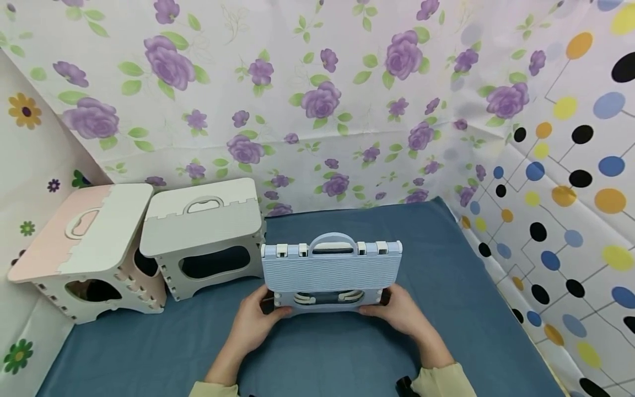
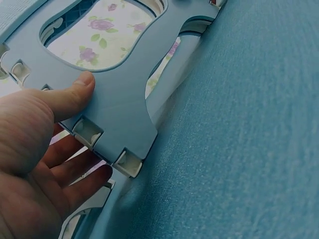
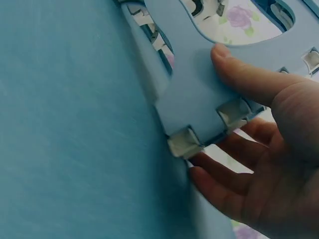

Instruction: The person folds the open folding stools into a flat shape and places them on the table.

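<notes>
A light blue folding stool (image 1: 331, 269) stands on the blue cloth in the head view, its top partly folded and a carry handle arching at its upper edge. My left hand (image 1: 254, 320) grips its left side; in the left wrist view the thumb lies on the blue leg panel (image 2: 119, 99) and the fingers are behind its hinged edge. On the other side my right hand (image 1: 399, 311) holds the matching panel (image 3: 192, 74), thumb in front and fingers behind. Through the panel's oval opening the flowered backdrop shows.
A grey and white folding stool (image 1: 203, 220) stands unfolded at the left, beside a pink and white one (image 1: 89, 231). Blue cloth (image 1: 327, 353) covers the table. A flowered sheet (image 1: 317, 110) hangs behind, and a dotted sheet (image 1: 560, 220) hangs along the right.
</notes>
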A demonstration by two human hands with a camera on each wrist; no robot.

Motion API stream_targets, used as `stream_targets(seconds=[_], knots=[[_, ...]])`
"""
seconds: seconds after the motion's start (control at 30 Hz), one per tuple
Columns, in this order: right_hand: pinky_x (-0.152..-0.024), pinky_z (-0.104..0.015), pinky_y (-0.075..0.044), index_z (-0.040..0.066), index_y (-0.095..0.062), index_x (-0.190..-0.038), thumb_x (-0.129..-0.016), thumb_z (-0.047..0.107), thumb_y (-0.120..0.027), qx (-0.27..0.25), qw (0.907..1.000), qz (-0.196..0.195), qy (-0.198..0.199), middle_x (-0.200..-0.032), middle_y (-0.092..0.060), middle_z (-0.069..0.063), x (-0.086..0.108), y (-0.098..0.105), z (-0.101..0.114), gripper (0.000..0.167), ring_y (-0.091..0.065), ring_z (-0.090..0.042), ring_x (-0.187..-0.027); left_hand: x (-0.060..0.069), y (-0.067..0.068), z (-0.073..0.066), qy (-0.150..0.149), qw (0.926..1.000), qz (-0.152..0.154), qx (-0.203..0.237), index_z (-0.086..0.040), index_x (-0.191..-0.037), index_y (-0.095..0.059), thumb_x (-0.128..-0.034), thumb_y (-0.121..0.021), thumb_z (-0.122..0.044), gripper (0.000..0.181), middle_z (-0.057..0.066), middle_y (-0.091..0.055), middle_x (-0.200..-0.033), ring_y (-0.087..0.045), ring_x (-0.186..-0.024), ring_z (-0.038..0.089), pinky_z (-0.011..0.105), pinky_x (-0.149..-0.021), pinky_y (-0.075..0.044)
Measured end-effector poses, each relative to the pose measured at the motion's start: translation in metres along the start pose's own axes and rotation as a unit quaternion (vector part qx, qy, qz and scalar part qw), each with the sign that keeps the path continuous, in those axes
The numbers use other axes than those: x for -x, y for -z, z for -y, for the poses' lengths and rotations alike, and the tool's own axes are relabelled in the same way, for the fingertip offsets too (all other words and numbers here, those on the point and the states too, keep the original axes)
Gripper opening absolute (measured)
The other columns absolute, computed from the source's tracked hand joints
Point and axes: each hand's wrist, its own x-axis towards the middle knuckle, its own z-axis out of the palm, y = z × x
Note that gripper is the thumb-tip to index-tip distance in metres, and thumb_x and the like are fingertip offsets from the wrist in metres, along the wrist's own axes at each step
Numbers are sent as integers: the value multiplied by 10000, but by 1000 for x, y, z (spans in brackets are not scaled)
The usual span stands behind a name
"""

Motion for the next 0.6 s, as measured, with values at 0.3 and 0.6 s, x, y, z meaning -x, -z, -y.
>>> stream_targets(seconds=[0.3, 0.6], knots=[[-986, -514, -540, 185, -609, -1433, -827, 285, -967, 721, 9949, 433, 565, -1365, -675, -48, -12, 14, 6, 711, -665, -281, -1211, -2, -4, 0, 37, 9997, -74, -212, -170, -1233, -750, -874, -904, -102, 396, -28, -757, -1146, -708, -1122, 225, 453, -942, -585], [-863, -420, -568, 135, -680, -1359, -868, 301, -929, 527, 9973, 510, 25, -1221, -734, -35, -14, 14, 9, 574, -700, -192, -1052, 0, -8, -3, 239, 9991, -180, -307, -117, -1209, -751, -924, -864, -123, 306, 14, -744, -1130, -717, -1088, 211, 361, -898, -597]])
